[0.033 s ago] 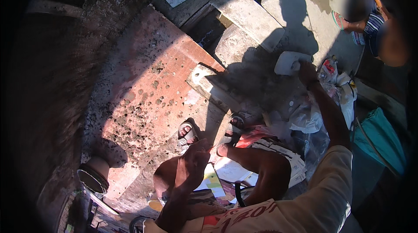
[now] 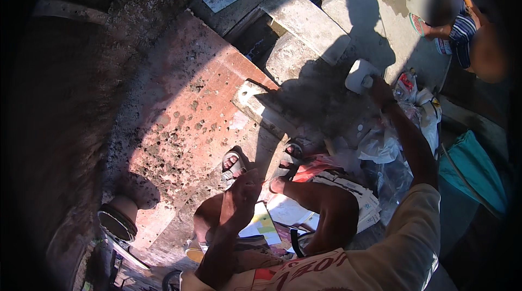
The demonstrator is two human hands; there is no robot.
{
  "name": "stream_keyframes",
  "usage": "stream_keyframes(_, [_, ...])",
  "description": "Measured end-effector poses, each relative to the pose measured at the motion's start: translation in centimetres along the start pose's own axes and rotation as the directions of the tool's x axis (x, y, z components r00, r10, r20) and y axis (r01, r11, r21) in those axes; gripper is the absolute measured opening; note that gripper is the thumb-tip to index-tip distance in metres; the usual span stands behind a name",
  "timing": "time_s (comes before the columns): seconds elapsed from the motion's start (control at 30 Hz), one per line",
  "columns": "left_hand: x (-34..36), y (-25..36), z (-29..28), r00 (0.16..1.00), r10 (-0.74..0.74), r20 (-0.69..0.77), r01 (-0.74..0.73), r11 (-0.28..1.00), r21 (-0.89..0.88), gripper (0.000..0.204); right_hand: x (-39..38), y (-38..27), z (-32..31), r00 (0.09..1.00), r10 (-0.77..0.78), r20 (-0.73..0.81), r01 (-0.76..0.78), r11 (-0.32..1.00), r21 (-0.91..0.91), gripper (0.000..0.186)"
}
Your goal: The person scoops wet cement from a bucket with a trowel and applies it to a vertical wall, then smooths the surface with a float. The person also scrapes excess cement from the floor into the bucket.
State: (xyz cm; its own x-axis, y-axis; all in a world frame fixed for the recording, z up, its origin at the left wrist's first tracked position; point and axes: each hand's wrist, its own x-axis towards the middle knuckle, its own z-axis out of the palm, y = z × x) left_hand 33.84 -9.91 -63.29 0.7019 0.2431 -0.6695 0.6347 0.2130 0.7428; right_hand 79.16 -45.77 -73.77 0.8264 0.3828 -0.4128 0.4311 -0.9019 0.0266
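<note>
My right hand (image 2: 381, 93) is stretched out to the far right, its fingers closed on a white, round-cornered container (image 2: 357, 75) that looks like plastic. This container is tilted above a dark grey, powdery patch (image 2: 326, 101) that lies partly in my shadow. Closer in, my left hand (image 2: 242, 189) is held over my bent left leg, its fingers curled together. Whatever may be inside those fingers is too dark to make out. Just right of the right forearm lie crumpled clear and white plastic bags (image 2: 380, 147).
A reddish board (image 2: 190, 90) with grey crumbs lies left. Planks (image 2: 307, 22) are ahead, and a short plank (image 2: 261, 109) lies before my sandalled feet. A bucket (image 2: 120, 217) stands lower left. A teal sack (image 2: 473, 174) is at right. Another person (image 2: 462, 27) sits far right.
The white container has turned and tilted in my right hand, its far end rising. My left hand has shifted slightly; the view has moved a little.
</note>
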Motion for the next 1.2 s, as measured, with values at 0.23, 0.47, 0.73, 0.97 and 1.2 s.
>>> stream_keyframes(0.23, [-0.3,-4.4,3.3,0.972,0.191,-0.139,-0.232,0.882,-0.41,0.041,-12.3,-8.3,-20.9,0.957,-0.262,0.123,0.116,0.736,0.667,0.045])
stream_keyframes(0.47, [-17.1,14.2,0.5,0.96,-0.148,-0.239,-0.056,0.732,-0.679,0.061,-19.2,-12.6,-35.8,0.819,-0.532,0.213,0.15,0.558,0.816,0.048])
stream_keyframes(0.73, [-30.9,28.8,-2.1,0.996,0.09,-0.007,-0.052,0.509,-0.859,0.064,-26.5,-26.6,-53.7,0.511,-0.769,-0.385,0.126,-0.376,0.918,0.059])
stream_keyframes(0.97, [-34.1,29.3,-3.5,0.957,0.278,0.08,0.009,0.25,-0.968,0.026,-40.2,-39.9,-52.9,0.682,-0.605,-0.41,0.128,-0.453,0.882,0.06])
stream_keyframes(1.2, [-33.3,21.7,-13.2,0.99,0.137,-0.016,-0.064,0.355,-0.933,0.04,-40.9,-51.3,-54.4,0.766,-0.449,-0.46,0.298,-0.386,0.873,0.015])
